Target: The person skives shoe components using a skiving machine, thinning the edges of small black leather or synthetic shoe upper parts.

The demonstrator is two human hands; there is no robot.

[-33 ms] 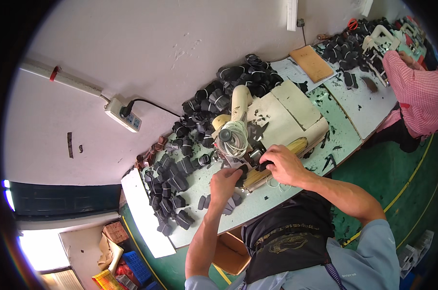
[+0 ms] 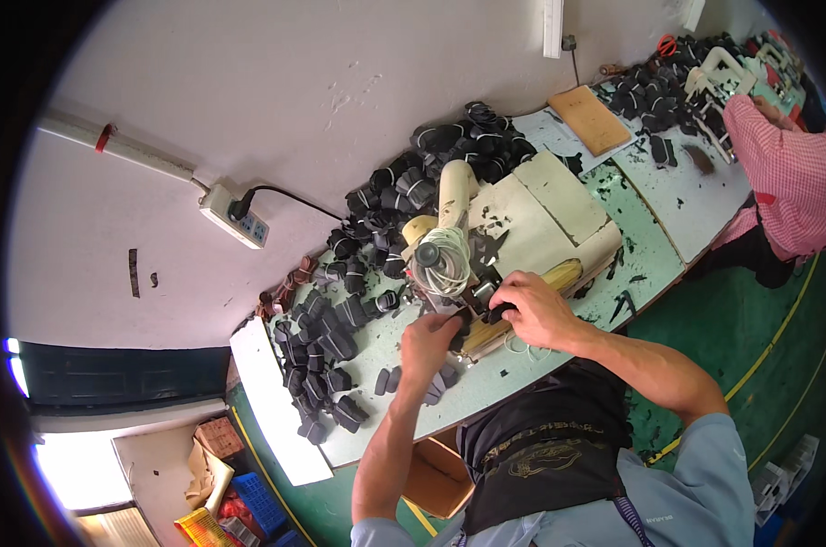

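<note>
At the front of a cream bench machine (image 2: 545,205), both of my hands work close to its metal head (image 2: 487,289). My left hand (image 2: 426,346) is closed, pinching a dark flat piece (image 2: 462,325) by its edge. To the right of the head, my right hand (image 2: 531,308) is closed on a black piece (image 2: 499,314). The fingers cover much of both pieces, so I cannot tell whether they join. A coil of white cord (image 2: 449,273) hangs on the machine just beyond my left hand. Several loose dark pieces (image 2: 431,392) lie beside my left wrist.
Dark pieces (image 2: 326,333) are heaped on the left of the table, and tied black bundles (image 2: 418,187) along the wall. A power strip (image 2: 221,217) hangs on the wall. An orange-brown board (image 2: 590,120) lies farther right. A co-worker in a pink checked sleeve (image 2: 787,182) sits at the right.
My left hand has shifted slightly right, closer to the machine head, and less of its dark piece shows. My right hand has hardly moved.
</note>
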